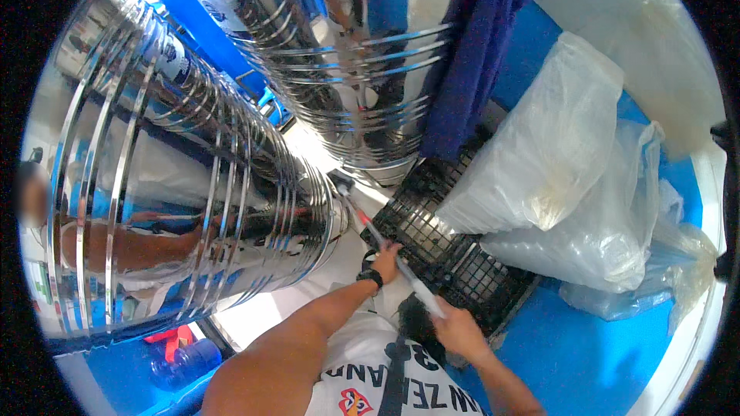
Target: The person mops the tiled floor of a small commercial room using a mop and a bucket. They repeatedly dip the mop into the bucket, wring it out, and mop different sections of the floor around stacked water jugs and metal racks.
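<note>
A long pale pole with a red section [420,293] runs slantwise away from me, its small dark head [341,182] low in the gap between two shiny steel tanks. My left hand [383,262], with a black watch at its wrist, is wrapped round the middle of the shaft. Nearer to me, my right hand [459,331] grips the upper end. On the left stands one ribbed steel tank [169,185], close to my left arm. A second steel tank [354,54] rises straight ahead. What kind of head the pole carries is too small to tell.
Black plastic grates [462,262] lie beside the pole on the right. Bulky clear plastic bags [547,139] rest partly over them, on a blue floor [609,354]. Dark blue cloth [478,46] hangs by the far tank. A blue water jug [189,362] lies at lower left.
</note>
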`<state>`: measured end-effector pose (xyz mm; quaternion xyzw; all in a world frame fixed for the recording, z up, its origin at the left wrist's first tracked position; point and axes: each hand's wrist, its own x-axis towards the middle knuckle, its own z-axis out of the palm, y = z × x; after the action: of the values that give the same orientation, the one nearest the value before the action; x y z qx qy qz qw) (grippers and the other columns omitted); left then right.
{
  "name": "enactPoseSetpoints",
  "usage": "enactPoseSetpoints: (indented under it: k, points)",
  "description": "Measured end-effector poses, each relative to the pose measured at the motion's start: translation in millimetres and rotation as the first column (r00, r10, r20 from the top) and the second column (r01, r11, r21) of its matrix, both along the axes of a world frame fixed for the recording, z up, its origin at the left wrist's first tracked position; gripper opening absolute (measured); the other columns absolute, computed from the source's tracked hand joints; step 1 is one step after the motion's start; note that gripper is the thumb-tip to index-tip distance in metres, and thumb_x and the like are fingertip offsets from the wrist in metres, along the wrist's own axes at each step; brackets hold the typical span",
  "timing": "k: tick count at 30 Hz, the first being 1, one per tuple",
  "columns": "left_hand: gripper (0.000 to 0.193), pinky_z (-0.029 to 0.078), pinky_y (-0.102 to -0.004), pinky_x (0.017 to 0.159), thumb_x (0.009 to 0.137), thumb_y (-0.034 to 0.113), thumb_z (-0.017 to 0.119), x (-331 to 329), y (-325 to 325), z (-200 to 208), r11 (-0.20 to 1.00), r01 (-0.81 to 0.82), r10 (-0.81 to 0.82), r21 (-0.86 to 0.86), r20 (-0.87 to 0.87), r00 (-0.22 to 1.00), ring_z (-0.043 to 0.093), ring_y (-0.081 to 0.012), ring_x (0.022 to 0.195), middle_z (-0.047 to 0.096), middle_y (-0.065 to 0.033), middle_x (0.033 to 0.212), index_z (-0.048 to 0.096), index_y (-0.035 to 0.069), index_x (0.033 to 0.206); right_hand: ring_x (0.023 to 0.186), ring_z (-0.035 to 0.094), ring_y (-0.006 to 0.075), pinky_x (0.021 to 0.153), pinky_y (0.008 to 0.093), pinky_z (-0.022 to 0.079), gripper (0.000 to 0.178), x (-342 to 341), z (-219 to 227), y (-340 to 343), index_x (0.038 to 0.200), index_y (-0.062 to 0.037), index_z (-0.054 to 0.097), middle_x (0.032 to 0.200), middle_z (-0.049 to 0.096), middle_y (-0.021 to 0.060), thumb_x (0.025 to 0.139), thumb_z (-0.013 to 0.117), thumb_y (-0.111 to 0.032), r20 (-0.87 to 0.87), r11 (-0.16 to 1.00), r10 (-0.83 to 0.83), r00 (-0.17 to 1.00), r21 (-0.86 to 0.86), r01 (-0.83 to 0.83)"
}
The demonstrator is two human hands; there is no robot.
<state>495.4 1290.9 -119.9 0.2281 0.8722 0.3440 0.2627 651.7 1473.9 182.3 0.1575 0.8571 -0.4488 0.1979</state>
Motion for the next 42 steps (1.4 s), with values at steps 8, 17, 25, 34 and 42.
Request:
enactPoseSetpoints:
  k: [8, 17, 25, 34, 42]
  points:
    - [0.073, 0.047, -0.0551, 0.107, 0.086, 0.028, 0.076, -46.5, -32.2, 33.7, 0.952, 0.047, -0.027, -0.301, 0.071, 0.997, 0.051, -0.0508, 0.129, 0.041, -0.0310, 0.147, 0.039, 0.021, 0.149, 0.095, 0.066, 0.0504, 0.089, 0.0545, 0.052, 0.056, -60.2, -140.6, -39.8, 0.144, 0.0010, 0.049, 0.101, 0.067, 0.0344, 0.094, 0.059, -0.023, 0.032, 1.000, 0.014, 0.999, -0.011, -0.014]
    - [0.042, 0.046, -0.0529, 0.100, 0.077, 0.024, 0.082, 46.0, 35.1, 73.6, 0.906, 0.420, -0.423, -0.055, -0.162, 0.892, 0.057, -0.0384, 0.114, 0.063, -0.0148, 0.108, 0.061, 0.013, 0.112, 0.088, 0.069, 0.0477, 0.084, 0.0560, 0.054, 0.052, 73.8, 5.1, 12.6, 0.137, 0.0019, 0.056, 0.098, 0.069, 0.0310, 0.094, 0.060, -0.026, 0.046, 0.982, -0.062, 0.997, 0.183, 0.052]
    - [0.028, 0.044, -0.0510, 0.068, 0.077, 0.026, 0.079, 59.7, -3.1, 113.2, 0.759, 0.561, -0.524, 0.331, -0.199, 0.828, 0.060, -0.0387, 0.075, 0.060, -0.0129, 0.073, 0.058, 0.010, 0.086, 0.069, 0.067, 0.0304, 0.069, 0.0378, 0.054, 0.030, 81.9, 107.3, -50.7, 0.111, -0.0030, 0.072, 0.084, 0.070, 0.0187, 0.085, 0.075, -0.017, -0.244, 0.982, -0.186, 0.952, -0.063, 0.176]
    - [0.041, 0.046, -0.0448, 0.059, 0.090, 0.034, 0.073, -5.2, -97.5, 124.2, 0.872, 0.258, -0.187, 0.415, -0.205, 0.961, 0.060, -0.0369, 0.062, 0.058, -0.0165, 0.064, 0.059, 0.004, 0.067, 0.072, 0.067, 0.0269, 0.065, 0.0371, 0.054, 0.012, -17.9, 63.4, -199.0, 0.083, -0.0035, 0.066, 0.079, 0.069, 0.0135, 0.081, 0.078, -0.005, -0.833, 0.922, -0.189, 0.520, 0.032, 0.386]
    - [0.044, 0.042, -0.0438, 0.052, 0.090, 0.036, 0.072, 27.0, -176.3, 156.1, 0.792, 0.371, -0.312, 0.485, -0.202, 0.929, 0.056, -0.0345, 0.052, 0.056, -0.0165, 0.057, 0.058, 0.004, 0.064, 0.071, 0.071, 0.0263, 0.067, 0.0354, 0.056, 0.009, 18.8, 80.5, -296.0, 0.080, -0.0013, 0.063, 0.085, 0.072, 0.0150, 0.085, 0.071, 0.000, -0.776, 0.868, -0.450, 0.441, -0.263, 0.422]
